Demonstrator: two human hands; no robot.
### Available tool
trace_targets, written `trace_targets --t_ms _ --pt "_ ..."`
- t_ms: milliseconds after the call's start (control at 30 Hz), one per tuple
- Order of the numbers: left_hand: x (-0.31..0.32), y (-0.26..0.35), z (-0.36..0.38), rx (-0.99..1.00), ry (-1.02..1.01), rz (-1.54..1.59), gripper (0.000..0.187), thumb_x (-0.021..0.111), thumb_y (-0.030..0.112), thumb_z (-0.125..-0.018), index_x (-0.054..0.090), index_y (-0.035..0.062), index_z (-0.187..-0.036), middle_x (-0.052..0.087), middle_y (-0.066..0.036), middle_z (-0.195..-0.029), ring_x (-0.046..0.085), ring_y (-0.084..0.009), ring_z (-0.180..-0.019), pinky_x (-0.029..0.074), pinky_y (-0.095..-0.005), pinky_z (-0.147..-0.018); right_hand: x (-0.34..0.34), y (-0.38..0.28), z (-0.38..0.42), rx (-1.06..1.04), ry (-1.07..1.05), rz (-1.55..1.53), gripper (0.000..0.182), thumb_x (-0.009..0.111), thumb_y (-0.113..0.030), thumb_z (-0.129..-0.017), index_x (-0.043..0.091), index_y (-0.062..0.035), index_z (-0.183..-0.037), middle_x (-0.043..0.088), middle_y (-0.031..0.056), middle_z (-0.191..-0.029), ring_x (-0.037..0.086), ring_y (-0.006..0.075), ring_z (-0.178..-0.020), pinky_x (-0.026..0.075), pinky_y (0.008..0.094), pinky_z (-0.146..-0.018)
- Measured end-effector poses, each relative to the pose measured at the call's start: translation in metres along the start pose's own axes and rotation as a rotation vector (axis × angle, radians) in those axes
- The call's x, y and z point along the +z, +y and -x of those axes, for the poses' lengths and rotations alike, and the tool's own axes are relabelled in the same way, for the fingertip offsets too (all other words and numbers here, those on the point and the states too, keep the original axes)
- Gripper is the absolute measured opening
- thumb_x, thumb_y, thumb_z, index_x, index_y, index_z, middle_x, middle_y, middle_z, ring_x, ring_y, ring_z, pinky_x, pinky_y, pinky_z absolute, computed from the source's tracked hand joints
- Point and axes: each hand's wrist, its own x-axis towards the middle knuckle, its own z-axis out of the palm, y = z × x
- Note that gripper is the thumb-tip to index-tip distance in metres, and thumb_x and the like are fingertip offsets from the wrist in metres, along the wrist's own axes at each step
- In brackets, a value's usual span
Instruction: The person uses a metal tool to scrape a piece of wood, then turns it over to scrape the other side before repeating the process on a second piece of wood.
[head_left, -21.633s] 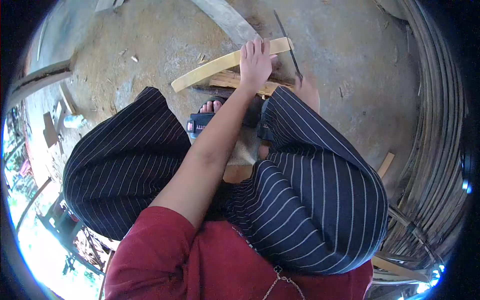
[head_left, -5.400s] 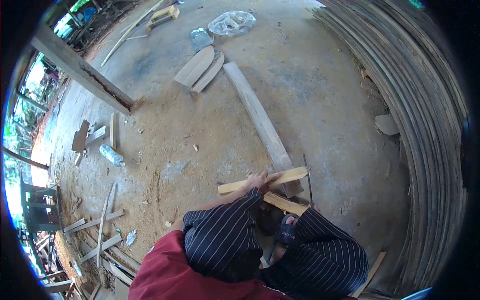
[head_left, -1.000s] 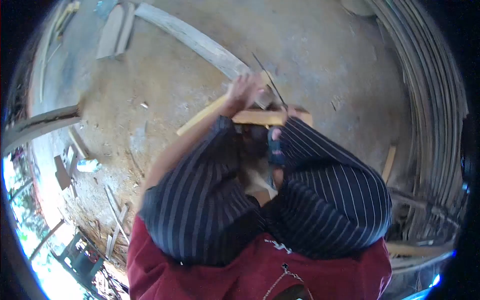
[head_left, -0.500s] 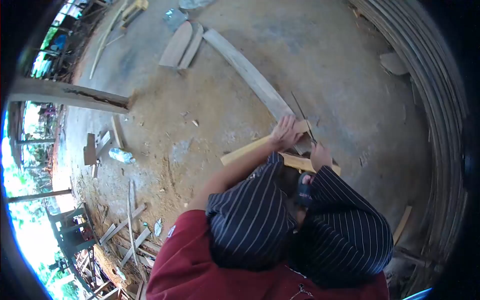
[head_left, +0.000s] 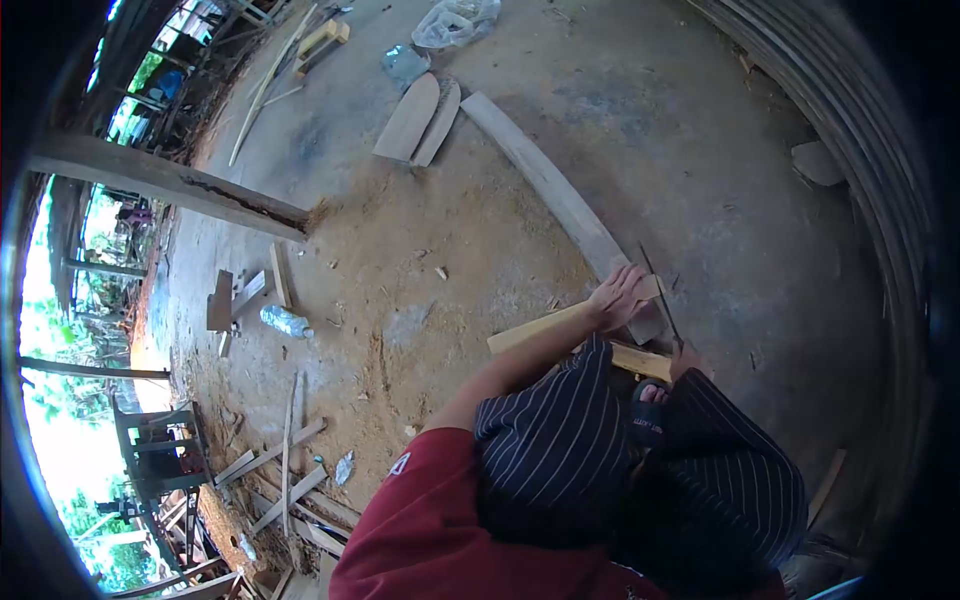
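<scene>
While the camera looks down from above the knees, I see my left hand [head_left: 618,297] right of centre in the frame, laid flat with fingers spread on a pale wooden strip [head_left: 545,326], pressing it down rather than gripping it. That strip runs from centre frame up to the right and crosses the near end of a long grey plank [head_left: 545,185], which stretches away toward the top of the frame. My right hand [head_left: 686,357] sits just below and right of the left, mostly hidden behind the striped trouser knee [head_left: 745,450]; it appears to be closed around the handle of a thin dark blade [head_left: 660,300] that stands up and leans to the upper left beside the strip's far end, though the grip itself is too hidden to be sure. Beneath the strip lies a second, yellower piece of wood [head_left: 640,360], with a sandalled foot [head_left: 650,410] just below it. At left of frame a plastic bottle [head_left: 285,321] lies on the dusty concrete floor [head_left: 700,150], and two rounded boards [head_left: 418,118] rest near the top centre.
</scene>
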Motion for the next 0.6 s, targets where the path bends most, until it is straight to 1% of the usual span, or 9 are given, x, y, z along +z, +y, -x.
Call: trace_targets --t_ms 33,133,233,300,333,400,433,533,600 --pt "-0.002 0.002 0.000 0.011 0.008 -0.023 0.053 0.059 0.029 -0.083 0.046 -0.0113 -0.116 0.042 -0.025 -0.126 0.039 -0.0397 -0.121 0.030 -0.0463 -0.105 -0.003 -0.005 -0.002 -0.004 0.026 -0.026 0.039 0.039 -0.040 -0.094 0.057 -0.0054 -0.100 0.063 0.0249 -0.093 0.061 0.0419 -0.089 0.048 0.0501 -0.076" --pt "-0.002 0.007 -0.001 0.026 0.012 -0.042 0.053 0.058 0.029 -0.084 0.047 -0.0119 -0.115 0.041 -0.026 -0.127 0.038 -0.0399 -0.123 0.028 -0.0462 -0.106 -0.005 -0.014 -0.019 -0.129 0.012 -0.100 0.041 0.038 -0.040 -0.095 0.056 -0.0037 -0.100 0.063 0.0256 -0.095 0.059 0.0438 -0.091 0.046 0.0518 -0.079" --pt "-0.002 0.006 -0.002 -0.039 0.017 -0.015 0.053 0.058 0.029 -0.084 0.047 -0.0141 -0.113 0.038 -0.029 -0.130 0.034 -0.0408 -0.127 0.026 -0.0460 -0.108 -0.007 -0.016 -0.022 -0.120 0.023 -0.128 0.041 0.039 -0.042 -0.094 0.058 -0.0064 -0.105 0.062 0.0252 -0.101 0.059 0.0418 -0.096 0.046 0.0526 -0.081" --pt "-0.006 0.010 -0.003 -0.089 0.029 -0.054 0.053 0.058 0.028 -0.084 0.046 -0.0159 -0.112 0.034 -0.031 -0.133 0.032 -0.0417 -0.129 0.025 -0.0454 -0.109 -0.008 -0.017 -0.013 0.038 -0.018 -0.113 0.040 0.040 -0.040 -0.094 0.057 -0.0055 -0.106 0.062 0.0259 -0.100 0.059 0.0430 -0.096 0.046 0.0530 -0.081" --pt "-0.008 0.010 -0.003 -0.077 0.034 -0.056 0.053 0.058 0.028 -0.084 0.046 -0.0165 -0.111 0.032 -0.032 -0.135 0.031 -0.0421 -0.130 0.025 -0.0448 -0.110 -0.004 -0.015 -0.004 0.122 -0.039 -0.108 0.040 0.041 -0.039 -0.094 0.056 -0.0051 -0.106 0.062 0.0263 -0.100 0.059 0.0436 -0.096 0.046 0.0532 -0.081" --pt "-0.009 0.009 -0.004 -0.052 0.049 -0.059 0.053 0.058 0.028 -0.084 0.046 -0.0176 -0.109 0.027 -0.033 -0.139 0.029 -0.0428 -0.131 0.024 -0.0435 -0.111 0.033 0.032 -0.002 -0.007 -0.010 -0.169 0.040 0.040 -0.039 -0.094 0.055 -0.0055 -0.107 0.061 0.0265 -0.102 0.058 0.0438 -0.097 0.046 0.0528 -0.082" --pt "-0.010 0.009 -0.005 -0.078 0.023 0.017 0.056 0.061 0.028 -0.082 0.045 -0.0181 -0.110 0.024 -0.033 -0.141 0.028 -0.0432 -0.132 0.025 -0.0421 -0.111 0.037 0.038 -0.006 -0.068 -0.006 -0.160 0.039 0.039 -0.040 -0.094 0.055 -0.0056 -0.107 0.061 0.0265 -0.103 0.058 0.0437 -0.098 0.046 0.0526 -0.082" --pt "0.002 0.001 -0.001 -0.034 0.039 0.196 0.060 0.065 0.027 -0.080 0.044 -0.0177 -0.115 0.024 -0.032 -0.141 0.029 -0.0418 -0.132 0.025 -0.0414 -0.111 0.031 0.041 -0.009 -0.229 -0.017 -0.069 0.039 0.039 -0.040 -0.094 0.054 -0.0058 -0.108 0.060 0.0265 -0.106 0.058 0.0431 -0.099 0.046 0.0520 -0.082" --pt "0.007 0.000 -0.001 -0.014 0.008 0.067 0.063 0.067 0.026 -0.078 0.043 -0.0165 -0.118 0.025 -0.030 -0.141 0.030 -0.0408 -0.132 0.026 -0.0407 -0.111 0.022 0.041 0.006 -0.312 -0.048 0.013 0.039 0.038 -0.040 -0.094 0.053 -0.0060 -0.108 0.059 0.0265 -0.108 0.058 0.0426 -0.101 0.046 0.0517 -0.083"
